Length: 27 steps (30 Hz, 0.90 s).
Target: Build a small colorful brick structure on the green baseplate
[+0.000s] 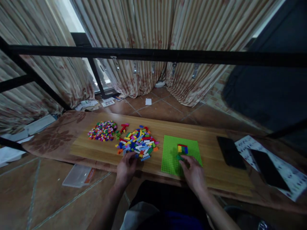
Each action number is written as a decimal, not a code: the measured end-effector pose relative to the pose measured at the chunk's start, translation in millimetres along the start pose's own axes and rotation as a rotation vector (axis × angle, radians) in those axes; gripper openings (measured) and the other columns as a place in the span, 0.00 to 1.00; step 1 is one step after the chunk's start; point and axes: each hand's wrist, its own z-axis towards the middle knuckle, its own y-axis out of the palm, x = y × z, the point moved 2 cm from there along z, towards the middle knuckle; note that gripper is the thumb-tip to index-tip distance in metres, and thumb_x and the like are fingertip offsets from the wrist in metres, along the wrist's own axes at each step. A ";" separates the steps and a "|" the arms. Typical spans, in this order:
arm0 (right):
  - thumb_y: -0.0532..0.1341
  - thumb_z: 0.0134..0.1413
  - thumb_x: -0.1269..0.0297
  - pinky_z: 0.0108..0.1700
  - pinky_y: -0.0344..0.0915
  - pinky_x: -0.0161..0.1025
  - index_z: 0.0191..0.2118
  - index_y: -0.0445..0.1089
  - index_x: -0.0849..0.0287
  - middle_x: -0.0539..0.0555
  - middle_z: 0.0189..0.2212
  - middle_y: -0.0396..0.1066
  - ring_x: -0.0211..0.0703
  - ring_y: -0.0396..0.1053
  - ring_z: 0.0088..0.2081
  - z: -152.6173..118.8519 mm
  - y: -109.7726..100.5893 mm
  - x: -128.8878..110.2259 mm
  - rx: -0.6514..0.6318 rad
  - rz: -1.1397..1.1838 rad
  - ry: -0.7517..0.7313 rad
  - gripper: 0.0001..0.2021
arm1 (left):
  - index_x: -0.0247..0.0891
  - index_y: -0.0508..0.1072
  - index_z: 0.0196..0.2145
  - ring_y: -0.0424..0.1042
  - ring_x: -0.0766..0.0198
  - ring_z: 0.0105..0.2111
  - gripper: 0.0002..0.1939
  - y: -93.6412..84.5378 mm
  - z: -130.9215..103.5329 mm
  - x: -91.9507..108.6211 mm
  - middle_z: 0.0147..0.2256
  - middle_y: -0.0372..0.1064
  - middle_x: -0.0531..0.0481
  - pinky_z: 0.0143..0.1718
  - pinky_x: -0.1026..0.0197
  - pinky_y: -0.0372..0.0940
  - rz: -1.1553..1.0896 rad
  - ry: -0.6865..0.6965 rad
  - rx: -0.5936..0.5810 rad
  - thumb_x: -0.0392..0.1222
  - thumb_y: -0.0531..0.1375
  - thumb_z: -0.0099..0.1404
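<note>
My right hand is over the near part of a bright green baseplate, thumb and forefinger closed on a small dark green brick. Just beyond those fingertips, a small block of joined bricks in yellow, blue, green and red stands on the plate. My left hand is at the near edge of a pile of mixed building bricks. Its fingers are curled together at the bricks, and whatever they pinch is too small to make out.
Smaller bright pieces form a second heap on the left of the wooden board. Some red bricks lie between the heaps. To the right are a black flat panel, a dark phone-like slab and a printed sheet.
</note>
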 end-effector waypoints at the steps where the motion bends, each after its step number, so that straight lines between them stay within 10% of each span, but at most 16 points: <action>1: 0.53 0.58 0.55 0.44 0.66 0.46 0.42 0.72 0.59 0.59 0.38 0.74 0.49 0.71 0.39 1.7 -6.8 10.3 0.021 -0.023 0.027 0.16 | 0.40 0.71 0.44 0.73 0.59 0.38 0.13 -1.3 0.0 2.3 0.39 0.73 0.49 0.40 0.59 0.68 -0.010 0.002 0.014 0.42 0.55 0.62; 14: 0.55 0.56 0.55 0.40 0.64 0.43 0.47 0.71 0.61 0.57 0.31 0.75 0.48 0.71 0.34 6.2 -1.8 22.2 0.126 -0.262 0.107 0.19 | 0.39 0.70 0.43 0.73 0.62 0.36 0.10 26.8 -14.6 73.6 0.39 0.72 0.46 0.37 0.60 0.70 -0.031 0.278 -0.024 0.41 0.54 0.66; 27: 0.57 0.57 0.59 0.43 0.66 0.45 0.48 0.69 0.59 0.56 0.34 0.74 0.48 0.70 0.37 4.2 -6.2 29.1 0.102 -0.187 -0.008 0.16 | 0.40 0.70 0.43 0.73 0.63 0.37 0.09 41.7 -16.2 79.3 0.38 0.71 0.48 0.39 0.61 0.69 -0.101 0.285 -0.125 0.37 0.53 0.66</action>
